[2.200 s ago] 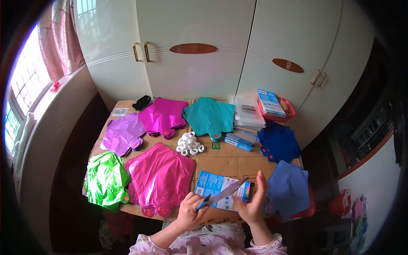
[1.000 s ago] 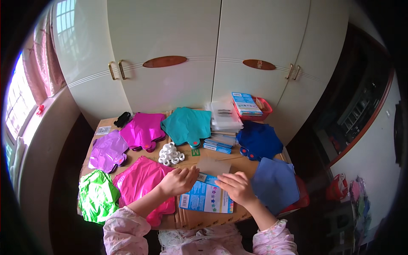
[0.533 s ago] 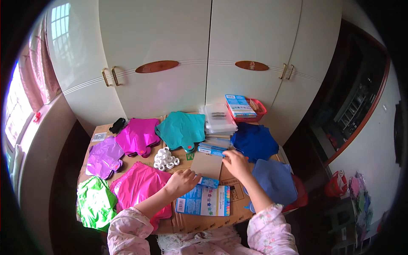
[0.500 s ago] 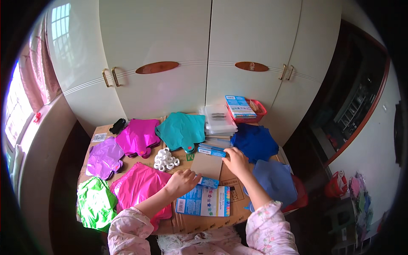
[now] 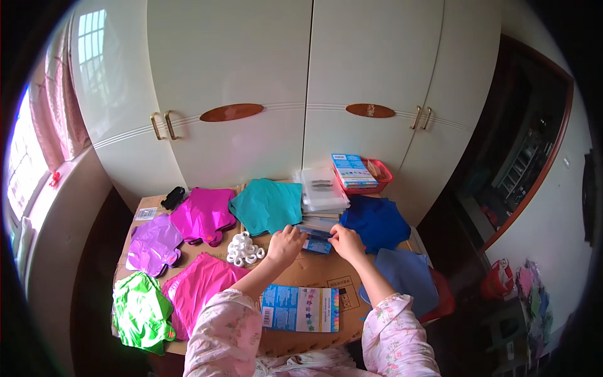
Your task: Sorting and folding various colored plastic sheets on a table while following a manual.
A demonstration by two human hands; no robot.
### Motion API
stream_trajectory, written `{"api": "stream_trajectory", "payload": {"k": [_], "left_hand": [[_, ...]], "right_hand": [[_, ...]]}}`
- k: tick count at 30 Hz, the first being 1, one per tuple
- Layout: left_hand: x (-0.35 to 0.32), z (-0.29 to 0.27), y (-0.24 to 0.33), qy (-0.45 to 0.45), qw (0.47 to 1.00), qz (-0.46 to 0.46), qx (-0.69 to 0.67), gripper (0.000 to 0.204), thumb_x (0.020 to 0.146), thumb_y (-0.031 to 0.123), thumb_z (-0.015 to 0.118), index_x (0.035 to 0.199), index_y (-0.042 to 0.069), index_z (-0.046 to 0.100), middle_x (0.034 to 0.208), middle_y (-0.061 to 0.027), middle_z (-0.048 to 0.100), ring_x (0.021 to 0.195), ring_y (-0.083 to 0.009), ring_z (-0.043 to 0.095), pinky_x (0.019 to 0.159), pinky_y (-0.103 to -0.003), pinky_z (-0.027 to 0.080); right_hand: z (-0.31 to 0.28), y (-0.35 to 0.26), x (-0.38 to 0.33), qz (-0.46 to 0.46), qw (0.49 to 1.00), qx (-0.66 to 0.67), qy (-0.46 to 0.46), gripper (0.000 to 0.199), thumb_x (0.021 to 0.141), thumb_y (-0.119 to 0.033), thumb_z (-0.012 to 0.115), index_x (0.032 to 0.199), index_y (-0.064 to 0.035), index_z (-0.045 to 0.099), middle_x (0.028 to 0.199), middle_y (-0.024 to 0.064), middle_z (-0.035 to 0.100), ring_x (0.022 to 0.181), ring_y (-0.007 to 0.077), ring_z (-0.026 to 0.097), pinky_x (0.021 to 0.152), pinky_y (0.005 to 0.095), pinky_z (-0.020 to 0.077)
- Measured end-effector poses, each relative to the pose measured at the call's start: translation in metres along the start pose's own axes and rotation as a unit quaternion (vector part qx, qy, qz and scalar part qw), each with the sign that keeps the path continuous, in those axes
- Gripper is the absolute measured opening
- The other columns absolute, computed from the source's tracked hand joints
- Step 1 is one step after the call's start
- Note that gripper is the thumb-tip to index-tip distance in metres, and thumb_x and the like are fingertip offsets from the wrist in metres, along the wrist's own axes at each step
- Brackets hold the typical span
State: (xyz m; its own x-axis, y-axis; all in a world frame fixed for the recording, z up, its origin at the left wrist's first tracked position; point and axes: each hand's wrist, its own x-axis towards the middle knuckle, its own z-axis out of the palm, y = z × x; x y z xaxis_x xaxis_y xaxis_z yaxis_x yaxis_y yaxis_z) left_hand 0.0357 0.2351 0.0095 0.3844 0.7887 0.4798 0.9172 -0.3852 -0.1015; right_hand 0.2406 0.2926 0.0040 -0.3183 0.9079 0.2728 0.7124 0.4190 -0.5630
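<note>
While both hands have moved up from the printed card | left hand and right hand fingers pinch glossy blue packets | mid cardboard surface, beside crinkly teal foil.

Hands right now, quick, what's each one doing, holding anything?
Left hand: fingers curled on the near end of a blue flat packet.
Right hand: pinching the same packet's other end.

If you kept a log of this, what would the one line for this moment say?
left hand: on blue packet | right hand: on same packet | near: white rings, teal foil shape | surface: cardboard-topped table
</note>
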Motion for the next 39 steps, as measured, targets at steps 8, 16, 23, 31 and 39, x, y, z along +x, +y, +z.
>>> {"api": "stream_trajectory", "payload": {"k": [8, 16, 23, 31, 39], "left_hand": [[0.020, 0.015, -0.003, 0.007, 0.998, 0.005, 0.065, 0.016, 0.075, 0.014, 0.058, 0.091, 0.014, 0.055, 0.084, -0.0029, 0.053, 0.082, -0.0179, 0.057, 0.063, -0.034, 0.043], [0.004, 0.023, -0.011, -0.064, 0.998, -0.014, 0.023, 0.010, 0.081, 0.016, 0.056, 0.090, 0.013, 0.056, 0.085, -0.0052, 0.056, 0.070, -0.0188, 0.064, 0.055, -0.032, 0.053], [0.007, 0.022, -0.012, -0.090, 0.996, 0.013, -0.007, 0.012, 0.081, 0.015, 0.054, 0.091, 0.016, 0.061, 0.083, -0.0049, 0.059, 0.078, -0.0219, 0.064, 0.062, -0.034, 0.053], [0.010, 0.022, -0.008, -0.063, 0.998, 0.022, 0.009, 0.007, 0.078, 0.013, 0.054, 0.081, 0.014, 0.060, 0.082, -0.0033, 0.060, 0.081, -0.0209, 0.063, 0.061, -0.033, 0.053], [0.010, 0.034, -0.012, -0.063, 0.998, -0.016, -0.007, 0.004, 0.078, 0.012, 0.055, 0.081, 0.009, 0.056, 0.081, -0.0068, 0.057, 0.077, -0.0224, 0.063, 0.060, -0.035, 0.052]], "right_hand": [[-0.008, 0.000, -0.012, -0.012, 0.999, 0.015, 0.048, 0.013, 0.076, -0.008, 0.065, 0.088, -0.0062, 0.058, 0.081, 0.0118, 0.066, 0.077, 0.0305, 0.064, 0.064, 0.0396, 0.0502], [-0.022, -0.022, -0.050, -0.006, 0.996, 0.085, 0.018, 0.014, 0.077, -0.007, 0.063, 0.090, -0.0060, 0.058, 0.082, 0.0121, 0.066, 0.076, 0.0311, 0.064, 0.065, 0.0391, 0.0507], [0.003, 0.006, -0.041, -0.067, 0.995, 0.015, 0.067, 0.016, 0.077, -0.005, 0.064, 0.092, -0.0032, 0.059, 0.088, 0.0125, 0.064, 0.078, 0.0283, 0.064, 0.070, 0.0364, 0.0509], [0.022, 0.014, -0.011, -0.069, 0.992, -0.015, 0.106, 0.010, 0.075, -0.011, 0.067, 0.078, -0.0025, 0.063, 0.078, 0.0142, 0.063, 0.072, 0.0332, 0.061, 0.065, 0.0408, 0.0488], [0.017, 0.022, -0.012, -0.057, 0.993, -0.015, 0.106, 0.011, 0.075, -0.010, 0.066, 0.076, -0.0017, 0.059, 0.079, 0.0149, 0.062, 0.071, 0.0353, 0.060, 0.063, 0.0425, 0.0473]]}}
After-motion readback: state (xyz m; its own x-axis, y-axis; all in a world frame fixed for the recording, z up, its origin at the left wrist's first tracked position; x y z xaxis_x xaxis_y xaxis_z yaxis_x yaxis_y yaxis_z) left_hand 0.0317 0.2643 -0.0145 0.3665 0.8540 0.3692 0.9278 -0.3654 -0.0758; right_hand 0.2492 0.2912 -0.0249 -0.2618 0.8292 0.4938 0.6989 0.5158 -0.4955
